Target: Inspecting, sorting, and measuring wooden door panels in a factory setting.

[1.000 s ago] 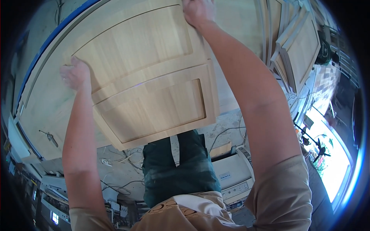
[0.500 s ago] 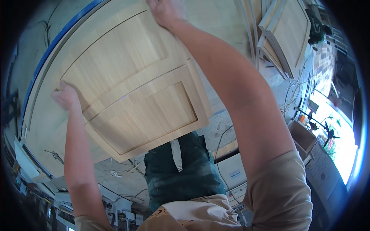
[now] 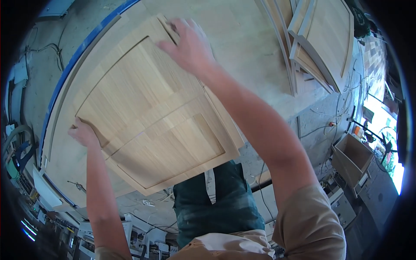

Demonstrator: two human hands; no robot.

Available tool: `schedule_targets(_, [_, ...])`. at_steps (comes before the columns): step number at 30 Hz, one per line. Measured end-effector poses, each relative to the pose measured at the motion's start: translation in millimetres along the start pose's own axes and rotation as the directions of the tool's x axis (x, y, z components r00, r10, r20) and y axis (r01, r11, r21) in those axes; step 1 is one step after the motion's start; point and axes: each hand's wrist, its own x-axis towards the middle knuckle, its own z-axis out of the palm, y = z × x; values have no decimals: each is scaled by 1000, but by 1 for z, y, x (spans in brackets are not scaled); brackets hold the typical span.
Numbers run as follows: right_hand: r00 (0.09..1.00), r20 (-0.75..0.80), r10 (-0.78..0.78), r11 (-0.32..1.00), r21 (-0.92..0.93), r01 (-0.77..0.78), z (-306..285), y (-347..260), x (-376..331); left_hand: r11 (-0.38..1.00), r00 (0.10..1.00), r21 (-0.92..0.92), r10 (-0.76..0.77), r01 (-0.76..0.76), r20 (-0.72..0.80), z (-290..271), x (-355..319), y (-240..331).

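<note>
Workshop clutter rings a broad pale wooden desk [image 3: 260, 52] with a blue-taped curved edge, seen from above through a fisheye lens. Lying flat on it, near the person, is a large light-wood cabinet door with two recessed panels [image 3: 151, 125]. Both bare hands are on it at opposite sides, apparently to steady or shift so wide a piece. At the far edge the right hand [image 3: 188, 45] presses down with fingers spread flat. The left hand [image 3: 82, 133] curls its grip around the near-left edge (its fingertips are hidden beneath). Similar framed wooden doors [image 3: 325, 43] lean stacked at the desk's right end. Further right an open wooden box [image 3: 353, 158] sits lower down. Cables and tools around the rim are too blurred to identify.
</note>
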Motion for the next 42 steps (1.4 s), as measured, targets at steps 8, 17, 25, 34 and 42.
schedule_targets(8, [995, 22, 96, 992, 83, -97, -12, 4, -42, 989, 999, -146, 24, -17, 46, 4, 0, -3])
schedule_targets(17, [988, 16, 154, 984, 92, -155, -9, 11, -42, 957, 996, -289, 18, 7, 83, 2, -2, -3])
schedule_targets(25, [979, 30, 199, 974, 108, -201, -8, 7, -38, 945, 997, -325, 2, 24, 79, 2, 5, -11])
schedule_targets(34, [979, 16, 204, 959, 199, -203, -6, 13, -40, 941, 999, -339, 16, -1, 41, 1, 0, -6])
schedule_targets(42, [979, 59, 196, 941, 271, -205, 2, 18, -40, 942, 999, -336, 17, -7, 28, -6, 5, -14])
